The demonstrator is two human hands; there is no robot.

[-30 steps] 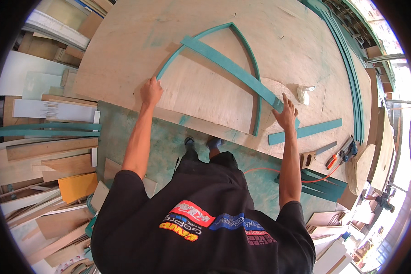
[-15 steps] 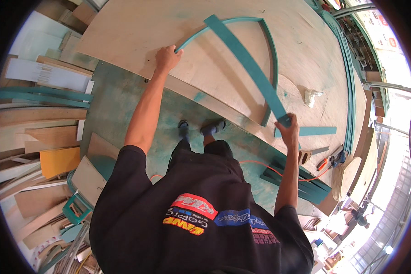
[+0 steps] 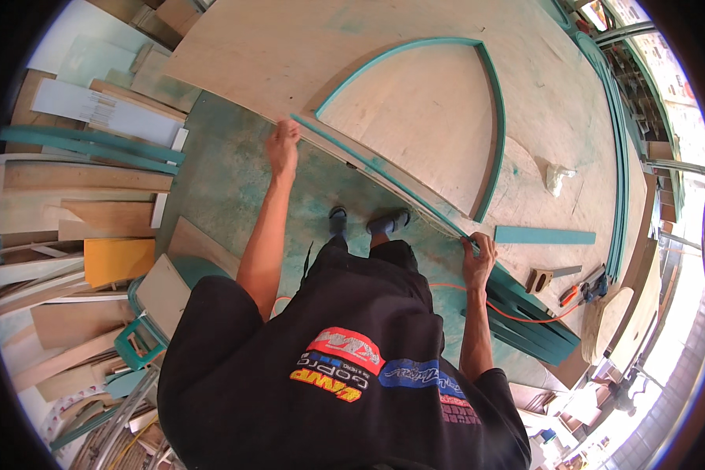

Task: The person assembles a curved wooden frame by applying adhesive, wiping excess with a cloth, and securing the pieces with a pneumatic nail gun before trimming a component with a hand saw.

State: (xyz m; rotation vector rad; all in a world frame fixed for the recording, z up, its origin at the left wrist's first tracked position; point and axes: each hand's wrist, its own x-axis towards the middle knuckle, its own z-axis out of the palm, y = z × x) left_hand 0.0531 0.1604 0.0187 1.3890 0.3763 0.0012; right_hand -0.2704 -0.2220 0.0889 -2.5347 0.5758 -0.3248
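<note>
A long, thin teal strip [image 3: 380,171] lies along the near edge of the plywood-topped table [image 3: 243,47], turned with its narrow side up. My right hand [image 3: 479,257] grips its right end, fingers closed. At the other end, my left hand [image 3: 283,149] is closed on the strip's tip, slightly blurred. Just beyond the strip, two curved teal pieces, a left one [image 3: 392,55] and a right one [image 3: 500,117], meet in a point at the far side and form an arch standing on edge.
Right of the arch lie a short teal board [image 3: 544,236], a handsaw [image 3: 552,276], an orange-handled tool [image 3: 569,295] and a crumpled clear bag [image 3: 558,178]. Long teal strips [image 3: 619,157] line the right side. An orange cord [image 3: 517,317] crosses teal boards [image 3: 536,337] below. Wood offcuts [image 3: 86,176] fill the left.
The strip has come down from a slant across the arch to the table's near edge. My left hand has let go of the arch's left end and moved to the strip's left tip.
</note>
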